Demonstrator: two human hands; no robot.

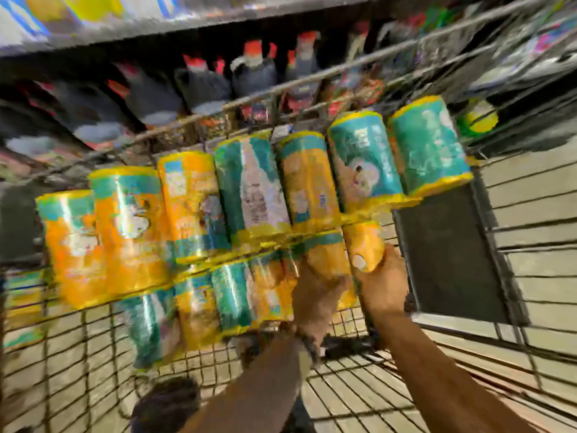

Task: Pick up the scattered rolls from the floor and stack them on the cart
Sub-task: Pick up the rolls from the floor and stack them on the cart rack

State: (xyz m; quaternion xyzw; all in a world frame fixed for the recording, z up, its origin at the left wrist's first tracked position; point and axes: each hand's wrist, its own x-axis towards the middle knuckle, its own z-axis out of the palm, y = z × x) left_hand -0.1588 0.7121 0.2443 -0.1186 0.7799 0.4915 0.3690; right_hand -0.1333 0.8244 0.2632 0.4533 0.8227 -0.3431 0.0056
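Dark bottles (203, 85) backed the wire cart (62, 364) of shiny yellow-and-teal rolls (249, 185), where left hand (313, 300) and right hand (385, 284) each gripped one.

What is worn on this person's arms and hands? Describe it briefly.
No sleeves or gloves show on the left hand or the right hand; both arms are bare to the picture's edge. A dark bracelet, seemingly beaded, circles the left wrist.
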